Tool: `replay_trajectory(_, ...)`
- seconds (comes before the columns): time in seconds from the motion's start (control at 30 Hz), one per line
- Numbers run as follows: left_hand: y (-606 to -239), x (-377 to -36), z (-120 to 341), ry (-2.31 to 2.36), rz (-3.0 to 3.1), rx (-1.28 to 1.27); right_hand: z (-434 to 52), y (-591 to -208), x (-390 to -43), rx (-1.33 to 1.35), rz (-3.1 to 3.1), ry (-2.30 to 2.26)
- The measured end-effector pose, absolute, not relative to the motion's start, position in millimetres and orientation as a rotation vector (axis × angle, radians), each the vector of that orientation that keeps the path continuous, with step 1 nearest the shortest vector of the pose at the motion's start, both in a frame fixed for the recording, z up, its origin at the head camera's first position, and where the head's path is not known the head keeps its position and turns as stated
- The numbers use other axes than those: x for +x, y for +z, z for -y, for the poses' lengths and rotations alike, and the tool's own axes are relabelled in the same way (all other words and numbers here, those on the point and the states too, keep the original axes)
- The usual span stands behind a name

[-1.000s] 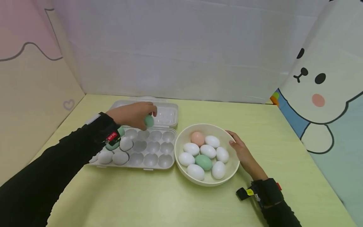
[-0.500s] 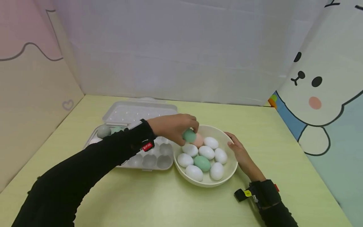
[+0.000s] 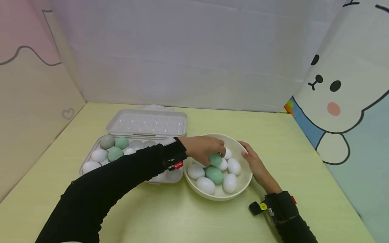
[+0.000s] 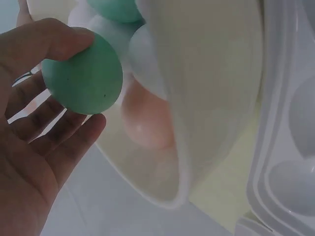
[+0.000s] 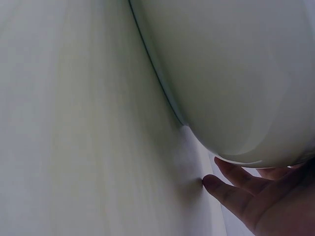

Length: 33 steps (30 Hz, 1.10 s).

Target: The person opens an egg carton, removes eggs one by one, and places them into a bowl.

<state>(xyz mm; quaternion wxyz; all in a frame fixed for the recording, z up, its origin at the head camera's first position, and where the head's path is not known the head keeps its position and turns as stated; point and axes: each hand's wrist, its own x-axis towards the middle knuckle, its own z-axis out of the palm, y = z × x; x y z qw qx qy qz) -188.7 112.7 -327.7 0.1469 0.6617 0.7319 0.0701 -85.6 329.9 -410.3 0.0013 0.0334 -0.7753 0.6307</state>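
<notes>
My left hand pinches a green egg between thumb and fingers over the cream bowl. The left wrist view shows the same green egg against the fingertips. White eggs and another green egg lie in the bowl. A pinkish-orange egg there appears in the left wrist view, but the left hand hides it from the head. With thumb over the rim and fingers outside, my right hand holds the bowl's right side; its fingers show beneath the bowl wall.
Left of the bowl stands a pale egg carton, its lid laid back. White, green and one grey egg fill its left cups, partly behind my left sleeve. A white wall closes off the table's back.
My left hand has moved right from above the carton to over the bowl, carrying the green egg. The right hand stays at the bowl's rim.
</notes>
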Motion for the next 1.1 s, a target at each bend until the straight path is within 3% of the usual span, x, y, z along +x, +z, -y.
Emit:
replay_trajectory(0.6,-324,-188,-100,0.131,-2.172,1.985,-330,-408,-87,0.084,2.454,1.962)
replay_trajectory(0.87,-294,-207,-39,0.209,-2.342,1.902,-329,-409,-87,0.104,2.434,1.988)
replay_trajectory(1.1,-293,-221,25,0.138,-2.497,1.715,-330,-409,-86,0.091,2.422,1.990)
